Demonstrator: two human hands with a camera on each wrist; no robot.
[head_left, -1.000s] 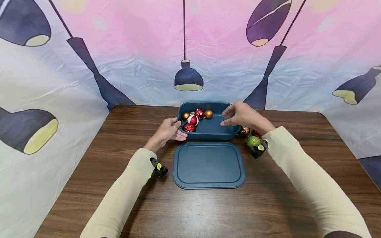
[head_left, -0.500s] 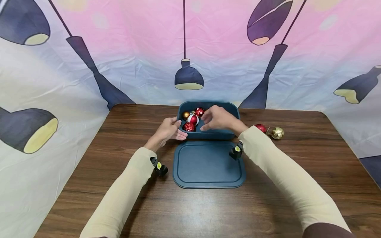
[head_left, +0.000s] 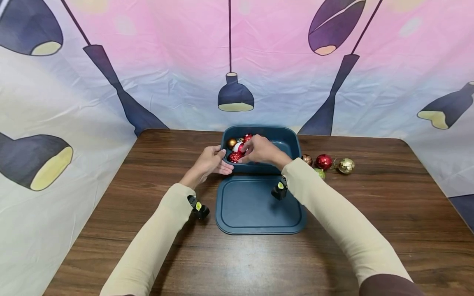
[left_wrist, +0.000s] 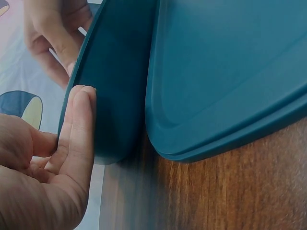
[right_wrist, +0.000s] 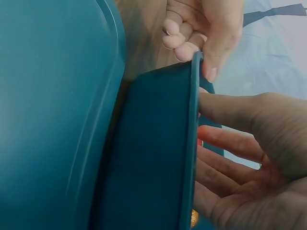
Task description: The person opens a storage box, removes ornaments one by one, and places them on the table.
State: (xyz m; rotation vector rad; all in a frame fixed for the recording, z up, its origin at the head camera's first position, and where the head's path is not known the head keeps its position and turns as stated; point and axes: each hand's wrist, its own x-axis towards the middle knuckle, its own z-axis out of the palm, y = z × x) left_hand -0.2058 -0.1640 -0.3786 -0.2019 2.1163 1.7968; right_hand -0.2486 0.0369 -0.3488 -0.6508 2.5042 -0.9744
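Observation:
A dark blue box (head_left: pixel 289 162) stands on the wooden table with several Christmas baubles in its left part. Visible are a gold bauble (head_left: pixel 231 142), a red-and-white bauble (head_left: pixel 238 146) and a glittery red bauble (head_left: pixel 235 157). My left hand (head_left: pixel 211 161) holds the box's left front corner, thumb over the rim and fingers along the outer wall (left_wrist: pixel 79 124). Inside the box, my right hand (head_left: pixel 261 150) reaches down at the red baubles. Its thumb and forefinger stand apart in the right wrist view, with slivers of red beyond them; contact is hidden behind the box wall.
A flat blue lid (head_left: pixel 259 205) lies just in front of the box. Right of the box are a red bauble (head_left: pixel 324 161), a gold faceted bauble (head_left: pixel 346 165), a copper bauble (head_left: pixel 307 159) and a partly covered green bauble (head_left: pixel 320 173). A printed cloth (head_left: pixel 185 98) hangs behind the table.
My right hand has moved left and down, from the box's right side to the red baubles. The baubles beside the box show again. My left hand stays at the corner.

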